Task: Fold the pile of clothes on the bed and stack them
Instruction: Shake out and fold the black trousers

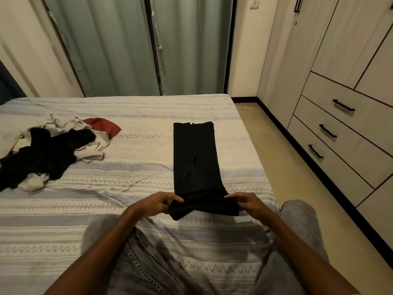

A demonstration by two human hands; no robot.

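A pair of black trousers (pixel 196 158) lies flat on the striped bed (pixel 136 173), folded lengthwise into a long narrow strip that runs away from me. My left hand (pixel 158 202) pinches the near left corner of the strip. My right hand (pixel 244 202) pinches the near right corner, and the near end is lifted a little off the sheet. A loose pile of clothes (pixel 49 150) sits at the left of the bed: black, white and a dark red piece (pixel 104 126).
I kneel on the bed in grey jeans (pixel 148 262). The bed's right edge drops to a tan floor (pixel 297 167), with a wardrobe with drawers (pixel 340 124) beyond. Grey-green curtains (pixel 131 45) hang behind the bed.
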